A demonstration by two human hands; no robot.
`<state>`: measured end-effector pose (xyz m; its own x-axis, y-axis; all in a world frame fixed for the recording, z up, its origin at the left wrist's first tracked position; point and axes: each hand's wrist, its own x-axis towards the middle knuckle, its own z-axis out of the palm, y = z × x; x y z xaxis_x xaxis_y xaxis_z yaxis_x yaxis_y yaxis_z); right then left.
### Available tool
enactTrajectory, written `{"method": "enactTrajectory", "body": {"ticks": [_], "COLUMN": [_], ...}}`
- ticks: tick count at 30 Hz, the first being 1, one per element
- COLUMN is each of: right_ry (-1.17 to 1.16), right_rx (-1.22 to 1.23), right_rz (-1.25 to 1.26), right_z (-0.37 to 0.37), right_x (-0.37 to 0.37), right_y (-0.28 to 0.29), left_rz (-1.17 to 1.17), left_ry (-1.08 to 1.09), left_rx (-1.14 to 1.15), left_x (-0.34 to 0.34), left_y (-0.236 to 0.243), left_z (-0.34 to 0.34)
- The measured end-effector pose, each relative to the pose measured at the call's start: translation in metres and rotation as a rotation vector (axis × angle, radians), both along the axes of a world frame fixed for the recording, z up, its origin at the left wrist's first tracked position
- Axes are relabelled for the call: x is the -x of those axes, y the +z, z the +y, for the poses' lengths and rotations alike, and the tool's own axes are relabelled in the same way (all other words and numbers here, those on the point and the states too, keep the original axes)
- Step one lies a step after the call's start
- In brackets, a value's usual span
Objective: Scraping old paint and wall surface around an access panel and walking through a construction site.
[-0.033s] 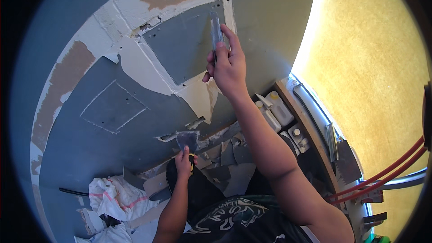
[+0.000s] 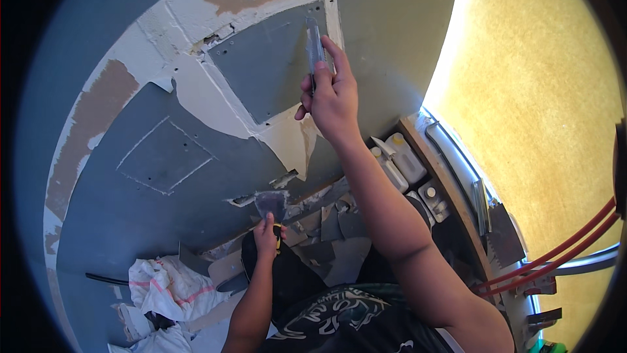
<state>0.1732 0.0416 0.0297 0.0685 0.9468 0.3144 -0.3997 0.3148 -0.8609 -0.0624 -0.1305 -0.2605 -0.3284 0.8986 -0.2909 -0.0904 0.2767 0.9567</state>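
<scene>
My right hand (image 2: 332, 98) is raised in front of the wall, closed around a narrow grey metallic blade tool (image 2: 313, 46). Its index finger stretches along the tool's side and the thumb presses on it; its exact kind is unclear. Behind the tool is a grey wall panel (image 2: 255, 65) with pale plaster along its edges. Lower down, my left hand (image 2: 266, 239) grips a putty knife (image 2: 271, 204) with a wide, smeared blade and a yellow-and-black handle. That blade points up, close to a ragged hole (image 2: 243, 200) low in the wall.
Torn board pieces (image 2: 333, 248) lie along the wall's foot. White sacks (image 2: 170, 288) with red stripes slump at left. At right stand plastic jugs (image 2: 408, 157) beside a wooden plank (image 2: 450, 199), a handsaw (image 2: 504, 235) and red hoses (image 2: 562, 248). Square lines (image 2: 166, 155) are scored into the wall.
</scene>
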Motion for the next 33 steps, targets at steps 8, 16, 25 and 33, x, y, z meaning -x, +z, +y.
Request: {"method": "enactTrajectory", "body": {"ticks": [8,16,25,33], "right_ry": [-0.033,-0.069,0.024,0.031], "right_rx": [-0.005,0.003,0.205,0.263], "right_rz": [-0.001,-0.068,-0.018,0.242], "right_z": [0.005,0.005,-0.009,-0.015], "right_x": [0.002,0.001,0.002,0.03], "right_y": [0.006,0.008,0.048,0.071], "left_rz": [-0.45,-0.462,-0.462,-0.452], "left_ry": [0.095,0.077,0.03,0.03], "left_rx": [0.065,0.076,0.071,0.02], "left_x": [0.037,0.041,0.054,0.064], "left_y": [-0.016,-0.02,-0.022,-0.027], "left_z": [0.018,0.023,0.018,0.014]}}
